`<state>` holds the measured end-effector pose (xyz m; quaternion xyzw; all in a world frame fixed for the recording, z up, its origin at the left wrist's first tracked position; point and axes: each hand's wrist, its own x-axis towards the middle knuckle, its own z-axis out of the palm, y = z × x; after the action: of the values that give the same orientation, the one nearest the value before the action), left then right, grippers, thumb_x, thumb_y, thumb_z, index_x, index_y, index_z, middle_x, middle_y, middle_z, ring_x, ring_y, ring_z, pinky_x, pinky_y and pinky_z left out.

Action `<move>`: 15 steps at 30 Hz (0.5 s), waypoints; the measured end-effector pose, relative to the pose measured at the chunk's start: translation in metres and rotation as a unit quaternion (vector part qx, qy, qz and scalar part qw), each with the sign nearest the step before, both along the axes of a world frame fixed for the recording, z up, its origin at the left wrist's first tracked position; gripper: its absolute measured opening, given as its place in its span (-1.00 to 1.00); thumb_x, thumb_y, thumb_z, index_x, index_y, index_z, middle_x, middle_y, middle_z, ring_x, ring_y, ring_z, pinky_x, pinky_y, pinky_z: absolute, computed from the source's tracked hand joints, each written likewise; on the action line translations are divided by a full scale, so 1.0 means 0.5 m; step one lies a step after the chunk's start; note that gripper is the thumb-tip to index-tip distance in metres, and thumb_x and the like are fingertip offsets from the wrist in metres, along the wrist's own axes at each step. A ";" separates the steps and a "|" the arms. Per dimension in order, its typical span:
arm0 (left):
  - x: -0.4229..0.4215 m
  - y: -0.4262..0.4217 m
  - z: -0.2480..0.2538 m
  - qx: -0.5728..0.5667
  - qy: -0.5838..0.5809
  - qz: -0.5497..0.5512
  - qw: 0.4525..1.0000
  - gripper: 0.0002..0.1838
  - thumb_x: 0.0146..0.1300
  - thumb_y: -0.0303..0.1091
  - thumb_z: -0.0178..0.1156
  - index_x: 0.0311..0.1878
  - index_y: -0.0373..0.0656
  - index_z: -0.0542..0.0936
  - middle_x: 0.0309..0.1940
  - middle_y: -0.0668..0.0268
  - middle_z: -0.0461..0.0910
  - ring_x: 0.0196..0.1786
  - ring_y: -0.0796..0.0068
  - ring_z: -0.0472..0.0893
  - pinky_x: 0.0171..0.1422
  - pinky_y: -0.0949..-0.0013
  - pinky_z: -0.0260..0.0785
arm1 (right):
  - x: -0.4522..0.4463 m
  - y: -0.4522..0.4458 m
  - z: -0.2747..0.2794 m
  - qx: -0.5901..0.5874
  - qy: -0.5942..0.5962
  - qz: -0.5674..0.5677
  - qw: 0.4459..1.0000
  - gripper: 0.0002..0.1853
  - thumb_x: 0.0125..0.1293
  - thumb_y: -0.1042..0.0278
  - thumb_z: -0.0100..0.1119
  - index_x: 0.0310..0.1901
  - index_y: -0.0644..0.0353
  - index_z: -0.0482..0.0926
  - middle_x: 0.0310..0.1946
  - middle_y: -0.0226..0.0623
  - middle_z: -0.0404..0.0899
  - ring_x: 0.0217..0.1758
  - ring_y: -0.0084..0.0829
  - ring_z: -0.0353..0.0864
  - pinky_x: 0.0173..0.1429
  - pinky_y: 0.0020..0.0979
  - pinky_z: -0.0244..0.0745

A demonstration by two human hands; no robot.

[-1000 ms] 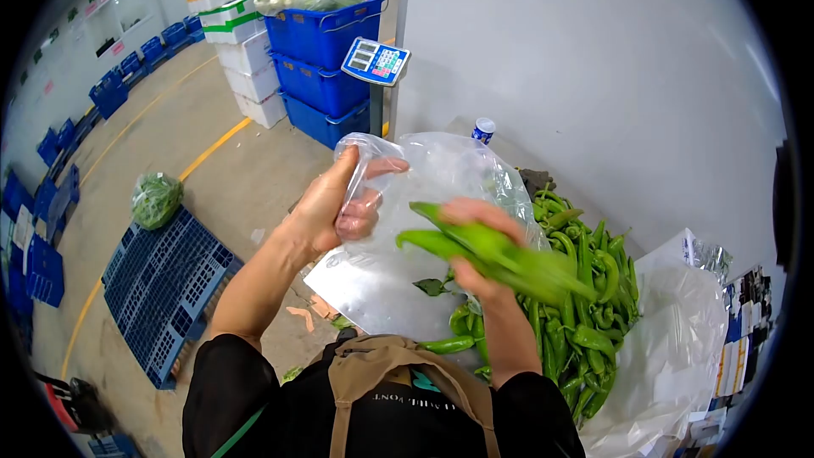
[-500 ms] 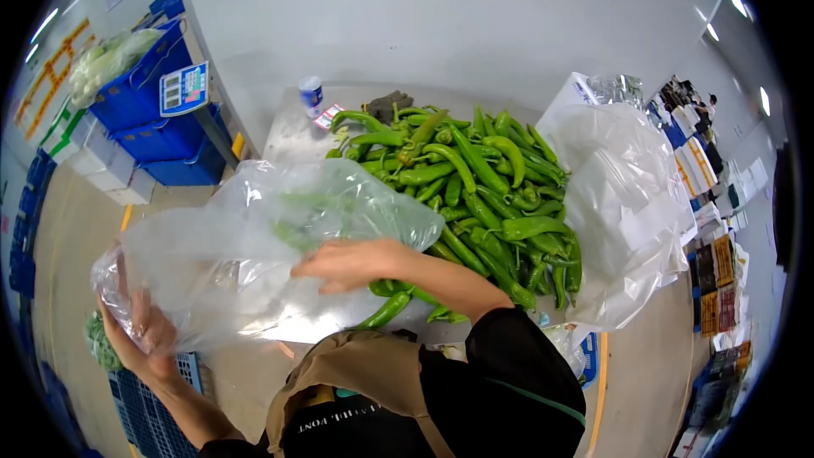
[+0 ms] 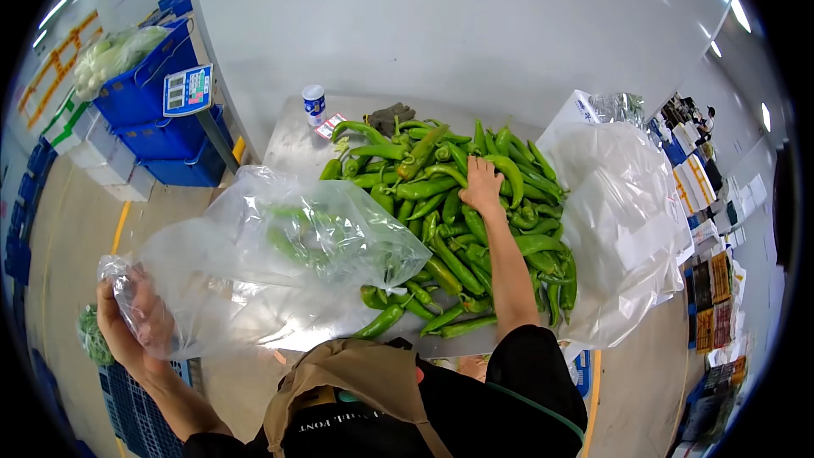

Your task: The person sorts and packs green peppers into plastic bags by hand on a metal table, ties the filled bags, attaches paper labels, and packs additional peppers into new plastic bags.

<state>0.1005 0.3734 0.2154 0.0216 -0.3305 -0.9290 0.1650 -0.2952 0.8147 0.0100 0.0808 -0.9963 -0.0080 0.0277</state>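
Observation:
My left hand [image 3: 136, 318] is closed on one end of a clear plastic bag [image 3: 208, 246] at the left of the metal table. The bag lies stretched across the table, with some green shapes showing through its middle. Its right end touches a big heap of long green peppers [image 3: 449, 267]. My right hand [image 3: 482, 182] is on top of the heap, fingers apart and touching the peppers; I see nothing lifted in it. Its fingertips are partly lost among the peppers.
A large milky plastic bag [image 3: 623, 229] borders the heap on the right. Behind the heap are a blue-and-white canister [image 3: 314, 105], a label [image 3: 331, 126] and a dark glove [image 3: 389, 117]. A scale display [image 3: 187, 91] and blue crates [image 3: 182, 153] stand at left.
My right hand has moved from beside the clear bag, rightward and away from me, onto the pepper heap. My left hand keeps its hold, and the bag's right end has sagged lower.

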 end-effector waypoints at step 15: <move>-0.088 0.082 0.079 0.016 -0.069 0.176 0.982 -0.65 0.34 -0.24 -0.06 -0.08 -0.38 0.50 -0.26 0.02 0.61 -0.46 0.31 0.57 -0.50 0.50 0.43 | 0.044 0.051 0.086 -0.206 0.101 0.037 0.973 -0.23 -0.13 0.34 0.37 0.19 0.29 0.28 0.02 0.06 0.44 0.16 0.03 0.33 0.20 -0.03 0.21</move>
<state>0.0566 0.4144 0.2550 0.1459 -0.3169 -0.8870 0.3024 -0.2731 0.8404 0.0527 0.1092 -0.9649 0.1902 0.1443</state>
